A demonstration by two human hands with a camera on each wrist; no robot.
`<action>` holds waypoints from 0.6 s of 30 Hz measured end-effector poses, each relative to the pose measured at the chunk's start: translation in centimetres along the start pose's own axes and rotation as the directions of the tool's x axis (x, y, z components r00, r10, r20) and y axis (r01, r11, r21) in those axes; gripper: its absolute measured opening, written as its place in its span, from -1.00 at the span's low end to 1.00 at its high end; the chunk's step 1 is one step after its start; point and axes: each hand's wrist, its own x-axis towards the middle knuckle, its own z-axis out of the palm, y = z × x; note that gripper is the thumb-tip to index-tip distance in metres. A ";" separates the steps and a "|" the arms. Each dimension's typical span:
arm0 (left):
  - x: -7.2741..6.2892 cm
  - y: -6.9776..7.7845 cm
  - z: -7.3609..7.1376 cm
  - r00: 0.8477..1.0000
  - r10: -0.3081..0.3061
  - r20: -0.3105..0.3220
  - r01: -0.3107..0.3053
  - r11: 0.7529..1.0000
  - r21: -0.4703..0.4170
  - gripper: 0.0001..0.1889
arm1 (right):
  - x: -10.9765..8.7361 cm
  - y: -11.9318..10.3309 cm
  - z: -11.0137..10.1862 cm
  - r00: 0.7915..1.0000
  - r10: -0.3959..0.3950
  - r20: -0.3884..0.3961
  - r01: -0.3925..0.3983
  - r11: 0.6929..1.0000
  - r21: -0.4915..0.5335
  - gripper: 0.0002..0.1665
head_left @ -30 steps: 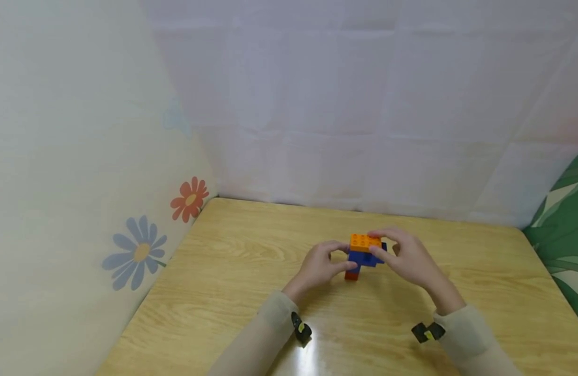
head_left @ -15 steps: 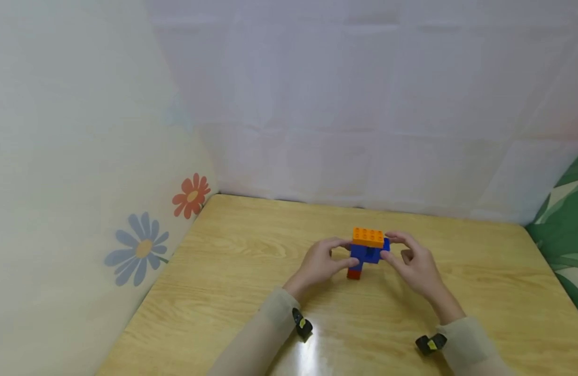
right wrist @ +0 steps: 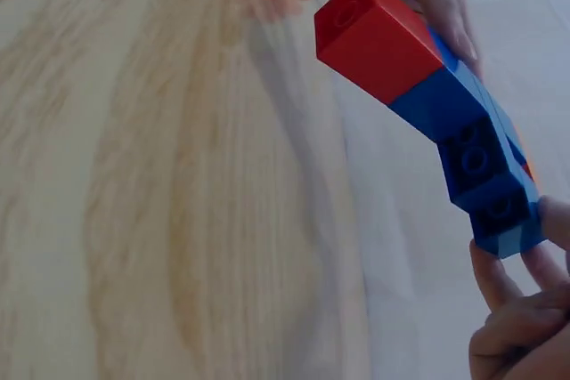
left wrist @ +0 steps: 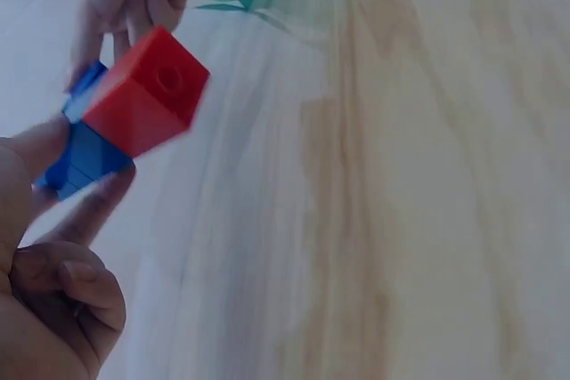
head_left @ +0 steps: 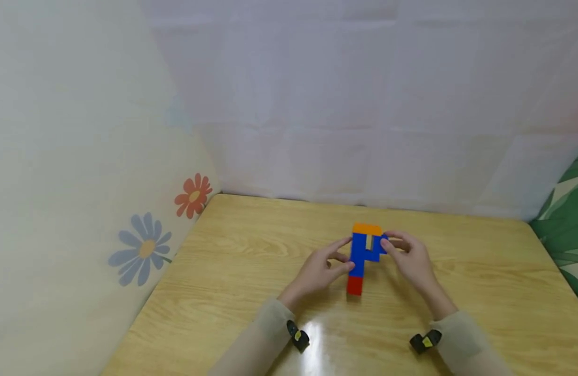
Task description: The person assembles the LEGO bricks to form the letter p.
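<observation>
Both hands hold one build of toy building bricks over the table. Its blue column (head_left: 357,258) has a red brick (head_left: 355,285) at the lower end and an orange brick (head_left: 367,228) across the top. Smaller blue bricks step out to the right, with a gap under the orange one. My left hand (head_left: 317,271) pinches the column from the left between thumb and fingers. On the other side, my right hand (head_left: 413,258) pinches the outermost blue brick (right wrist: 509,236). In the left wrist view, the red brick's hollow underside (left wrist: 169,77) faces the camera.
The wood-grain table (head_left: 251,235) spreads around the hands. A pale cloth backdrop (head_left: 308,104) hangs behind its far edge, and a wall panel with printed flowers (head_left: 147,248) stands on the left. Green printed leaves (head_left: 566,224) show at the right.
The build has tipped, so its front side now faces the head camera and the orange studs are out of sight. My right hand has shifted from the orange brick to the blue end.
</observation>
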 end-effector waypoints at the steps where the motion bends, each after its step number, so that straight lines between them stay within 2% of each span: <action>1: -0.1 0.1 0.0 1.000 -0.009 -0.008 0.009 1.000 -0.012 -0.38 | 0.0 0.1 0.1 1.000 0.007 0.019 -0.007 0.999 -0.033 -0.38; 5: -0.4 0.4 -0.1 0.997 -0.078 -0.018 0.077 0.995 -0.062 -0.40 | -0.1 0.5 0.2 0.994 -0.033 0.107 0.051 0.985 -0.163 -0.17; 9: -0.6 0.2 -0.2 0.989 -0.147 0.003 0.146 0.987 -0.072 -0.43 | 0.0 0.9 0.5 0.979 -0.094 0.180 0.142 0.951 -0.274 -0.02; 13: -0.6 -0.2 -0.1 0.982 -0.184 0.041 0.184 0.983 -0.005 -0.43 | 0.1 1.2 0.8 0.973 -0.036 0.229 0.117 0.929 -0.350 -0.04; 16: -0.7 -0.4 0.1 0.981 -0.187 0.061 0.183 0.981 0.065 -0.42 | 0.1 1.3 1.0 0.964 0.027 0.265 0.079 0.920 -0.384 -0.06; 18: -0.7 -0.4 0.2 0.980 -0.186 0.074 0.177 0.978 0.112 -0.42 | 0.3 1.4 1.1 0.956 0.042 0.289 0.084 0.909 -0.409 -0.06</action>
